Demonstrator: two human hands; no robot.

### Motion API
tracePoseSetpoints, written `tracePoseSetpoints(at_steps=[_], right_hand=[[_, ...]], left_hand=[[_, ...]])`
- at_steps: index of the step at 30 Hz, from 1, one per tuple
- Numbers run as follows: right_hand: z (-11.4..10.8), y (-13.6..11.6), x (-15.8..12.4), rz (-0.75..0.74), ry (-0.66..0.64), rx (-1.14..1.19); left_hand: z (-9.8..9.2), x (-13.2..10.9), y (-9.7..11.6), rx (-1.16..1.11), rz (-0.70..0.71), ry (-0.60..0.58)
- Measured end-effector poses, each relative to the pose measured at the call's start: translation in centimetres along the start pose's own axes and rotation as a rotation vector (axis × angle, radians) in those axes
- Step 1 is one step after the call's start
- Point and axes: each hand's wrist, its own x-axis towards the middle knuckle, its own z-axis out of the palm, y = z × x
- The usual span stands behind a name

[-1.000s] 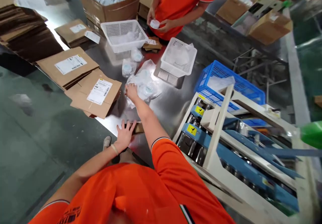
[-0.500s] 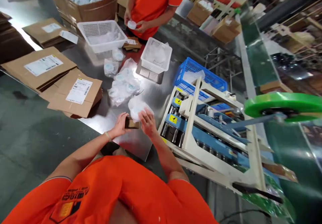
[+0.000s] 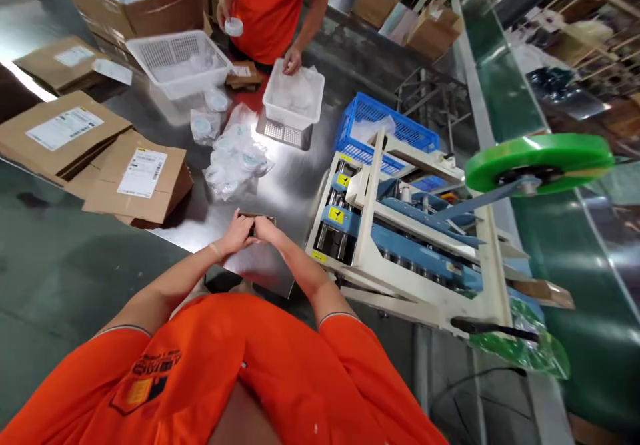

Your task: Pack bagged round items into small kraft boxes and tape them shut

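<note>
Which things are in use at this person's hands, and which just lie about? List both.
In use:
small cardboard box, at left hand and right hand
bagged discs nearby, probably

Apparently just lying about:
blue crate
white slip
green plastic film

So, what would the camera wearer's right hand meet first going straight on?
The right hand would probably meet the left hand first, just beside it at the small cardboard box; whether they touch is unclear.

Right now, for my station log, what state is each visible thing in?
Small box: mostly hidden by left hand and right hand
Large carton: open, filled
White baskets: uncovered, holding plastic
Blue crate: uncovered, holding plastic
Labelled cardboard: flattened, stacked
Bagged items: heaped
Green roll: mounted
</note>
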Motion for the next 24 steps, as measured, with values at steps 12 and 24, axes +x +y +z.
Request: tracePoseSetpoints(at_steps=[12,24], right_hand=[[-4.1,3.9,-4.1,0.292,0.133,0.112],[-4.0,6.6,-5.0,0.305,0.154,0.359]], left_hand=[[-0.7,0.0,1.1,0.079,0.014,-0.070],[-0.9,0.0,1.2,0.116,0.016,-0.099]])
